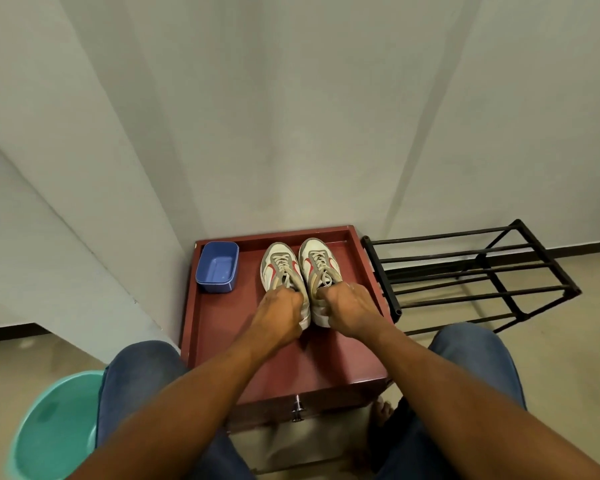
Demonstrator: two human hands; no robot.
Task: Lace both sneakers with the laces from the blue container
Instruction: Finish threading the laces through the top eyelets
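as left hand [279,317] and right hand [347,308] curl round sneakers [280,268] right of the blue container [217,266], a jerk could loosen laces [321,265].

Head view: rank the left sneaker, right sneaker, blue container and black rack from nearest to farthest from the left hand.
1. Left sneaker: gripped by the left hand.
2. Right sneaker: right beside it.
3. Blue container: far-left corner of the table.
4. Black rack: on the floor past the table's right edge.
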